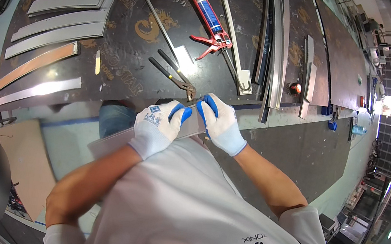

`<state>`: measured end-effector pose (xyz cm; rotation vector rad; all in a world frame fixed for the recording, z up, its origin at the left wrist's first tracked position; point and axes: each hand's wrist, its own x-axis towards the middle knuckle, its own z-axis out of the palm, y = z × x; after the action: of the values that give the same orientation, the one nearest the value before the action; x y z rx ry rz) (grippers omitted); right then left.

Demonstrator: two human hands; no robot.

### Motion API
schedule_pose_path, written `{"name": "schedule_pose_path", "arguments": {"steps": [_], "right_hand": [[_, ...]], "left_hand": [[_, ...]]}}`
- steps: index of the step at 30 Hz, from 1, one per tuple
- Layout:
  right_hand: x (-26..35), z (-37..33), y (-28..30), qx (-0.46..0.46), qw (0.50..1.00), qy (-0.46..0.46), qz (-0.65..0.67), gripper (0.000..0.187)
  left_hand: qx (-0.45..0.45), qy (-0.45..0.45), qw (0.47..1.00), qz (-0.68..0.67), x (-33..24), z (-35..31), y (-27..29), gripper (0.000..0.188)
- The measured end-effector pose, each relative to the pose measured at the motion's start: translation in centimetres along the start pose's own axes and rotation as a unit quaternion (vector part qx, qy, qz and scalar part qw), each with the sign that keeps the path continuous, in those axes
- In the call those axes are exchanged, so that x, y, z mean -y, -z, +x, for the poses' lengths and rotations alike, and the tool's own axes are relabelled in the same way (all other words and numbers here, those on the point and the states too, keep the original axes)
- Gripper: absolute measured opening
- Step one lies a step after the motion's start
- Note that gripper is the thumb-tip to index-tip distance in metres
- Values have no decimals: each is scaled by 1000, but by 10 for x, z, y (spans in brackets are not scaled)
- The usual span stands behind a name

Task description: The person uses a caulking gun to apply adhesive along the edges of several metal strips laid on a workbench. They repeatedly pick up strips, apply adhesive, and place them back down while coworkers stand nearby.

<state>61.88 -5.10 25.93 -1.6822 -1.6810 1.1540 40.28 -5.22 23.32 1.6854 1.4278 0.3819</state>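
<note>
Both hands wear white gloves with blue palms. My left hand (160, 123) is closed around a flat grey metal strip (112, 142), which slants from my left side up to the table's near edge. At the strip's far end my right hand (220, 121) pinches it, with thumb and fingers pressed together. What lies right under the fingertips is hidden. Just beyond them, a pair of pliers (172, 74) with black handles rests on the dark table (129, 56), its jaws close to my fingers.
Several grey metal strips (59, 36) and an orange-brown strip (36, 68) lie at left. A red caulking gun (210, 21) lies beyond the pliers, beside a long metal bar (230, 31). Long metal profiles (279, 43) and a tape measure (294, 88) are at right.
</note>
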Motion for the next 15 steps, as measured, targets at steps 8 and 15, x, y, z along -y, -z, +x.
{"name": "schedule_pose_path", "arguments": {"steps": [8, 15], "right_hand": [[23, 24, 3, 32, 996, 0, 81, 23], [54, 24, 13, 125, 989, 6, 80, 35]], "left_hand": [[-57, 28, 998, 29, -23, 1, 36, 33], [3, -37, 997, -61, -23, -8, 81, 25]]}}
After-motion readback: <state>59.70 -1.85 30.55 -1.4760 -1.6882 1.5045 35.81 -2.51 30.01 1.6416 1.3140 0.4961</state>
